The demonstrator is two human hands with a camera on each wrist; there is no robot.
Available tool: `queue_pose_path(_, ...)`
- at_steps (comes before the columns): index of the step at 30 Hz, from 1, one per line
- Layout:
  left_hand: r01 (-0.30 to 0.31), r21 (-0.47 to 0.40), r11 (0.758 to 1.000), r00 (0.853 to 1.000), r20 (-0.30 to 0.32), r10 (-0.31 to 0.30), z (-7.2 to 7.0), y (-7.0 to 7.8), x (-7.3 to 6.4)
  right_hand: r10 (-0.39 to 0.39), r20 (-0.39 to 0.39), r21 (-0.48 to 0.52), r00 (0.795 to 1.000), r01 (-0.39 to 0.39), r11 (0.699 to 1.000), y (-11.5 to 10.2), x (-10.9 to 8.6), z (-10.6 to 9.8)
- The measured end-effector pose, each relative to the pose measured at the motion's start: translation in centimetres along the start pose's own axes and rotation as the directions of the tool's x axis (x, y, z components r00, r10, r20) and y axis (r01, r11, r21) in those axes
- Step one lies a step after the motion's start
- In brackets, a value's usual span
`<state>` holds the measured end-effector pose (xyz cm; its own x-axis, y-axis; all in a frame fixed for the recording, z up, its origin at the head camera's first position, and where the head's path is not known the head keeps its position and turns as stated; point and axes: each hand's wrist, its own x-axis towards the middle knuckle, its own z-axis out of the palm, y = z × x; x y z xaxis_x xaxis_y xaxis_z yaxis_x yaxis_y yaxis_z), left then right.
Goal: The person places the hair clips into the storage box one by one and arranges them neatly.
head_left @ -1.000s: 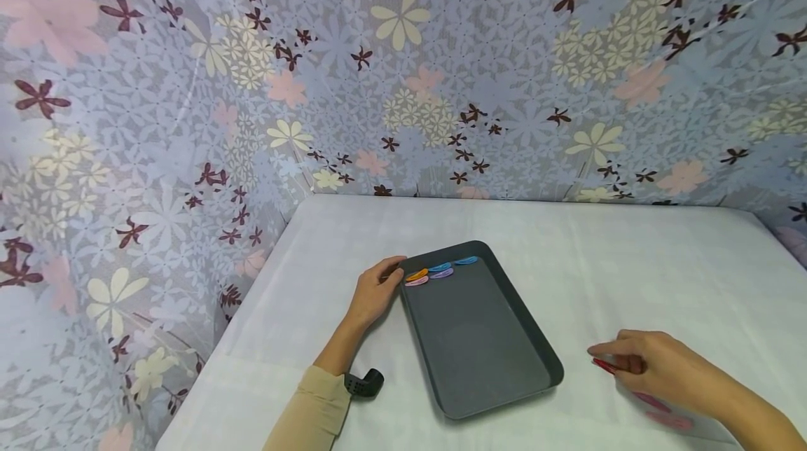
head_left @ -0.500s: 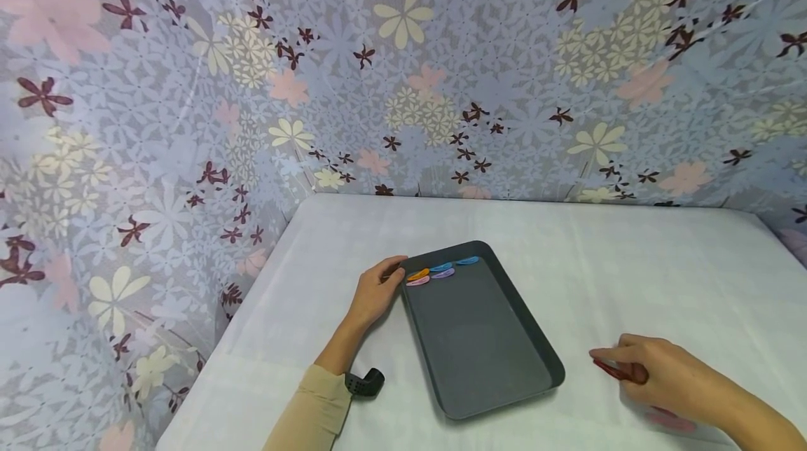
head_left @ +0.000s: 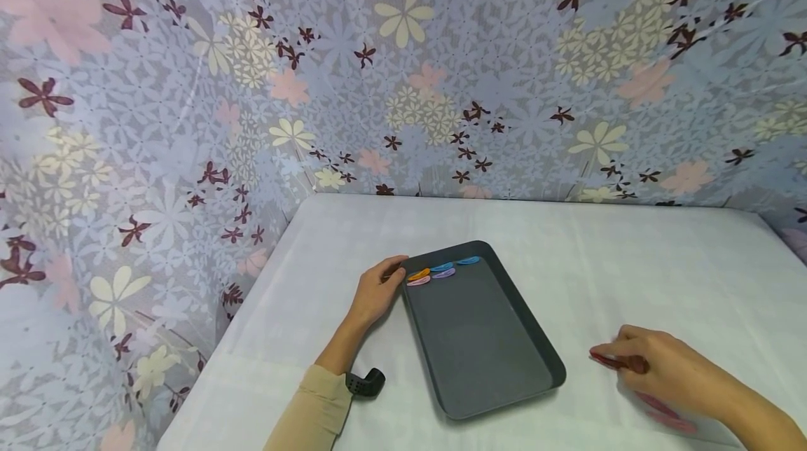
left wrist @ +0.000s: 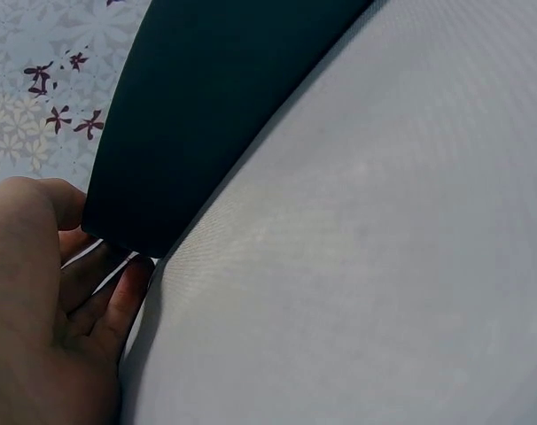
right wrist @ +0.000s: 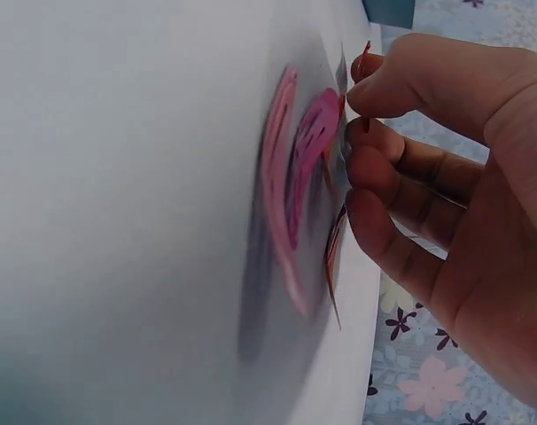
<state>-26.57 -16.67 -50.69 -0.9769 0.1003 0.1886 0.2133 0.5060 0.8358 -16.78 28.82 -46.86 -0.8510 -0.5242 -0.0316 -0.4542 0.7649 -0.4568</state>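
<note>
My left hand (head_left: 373,293) grips the far left corner of a dark grey tray (head_left: 479,339); in the left wrist view the thumb lies at the tray wall (left wrist: 180,115) and the fingers curl beneath the corner. To the right of the tray, my right hand (head_left: 668,370) pinches a red snap hair clip (right wrist: 365,62) between thumb and index finger, low over the white cloth. Under that hand lie a light pink hair clip (right wrist: 274,177), a magenta hair clip (right wrist: 311,142) and a reddish hair clip (right wrist: 333,252), partly hidden by the fingers in the head view.
Along the tray's far end lie several hair clips: an orange clip (head_left: 419,274), a pink clip (head_left: 419,281), a purple clip (head_left: 444,273) and blue clips (head_left: 468,260). A flower-patterned curtain (head_left: 403,87) stands behind the white-covered table (head_left: 630,255).
My right hand has shifted and turned slightly over the loose clips, with the red hair clip in its fingertips throughout. The left hand and tray have stayed in place.
</note>
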Motion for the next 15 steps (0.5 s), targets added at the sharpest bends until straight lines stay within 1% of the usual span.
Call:
queue_pose_path(4, 0.001, 0.003, 1.0, 1.0, -0.006, -0.001, 0.0, 0.1, 0.0, -0.057, -0.055, -0.011, 0.997, 0.057, 0.998, 0.0, 0.3, -0.1)
queue_pose_path(5, 0.003, 0.005, 1.0, 1.0, -0.008, -0.003, 0.0, 0.2, 0.0, -0.064, -0.06, -0.01, 0.996, 0.064, 0.998, 0.0, 0.4, -0.2)
queue_pose_path(9, 0.011, 0.005, 1.0, 1.0, -0.011, -0.011, 0.0, 0.2, -0.1, -0.065, -0.037, 0.019, 0.997, 0.066, 0.998, -0.2, 0.8, -0.4)
queue_pose_path(11, 0.013, 0.003, 1.0, 1.0, -0.008, -0.013, 0.0, 0.2, -0.1, -0.073, -0.038, 0.009, 0.997, 0.073, 0.997, -0.2, 1.0, -0.5)
queue_pose_path(15, 0.01, 0.007, 1.0, 1.0, -0.007, -0.01, 0.0, 0.0, 0.0, -0.104, -0.083, -0.034, 0.991, 0.101, 0.994, -0.4, 1.5, -0.5)
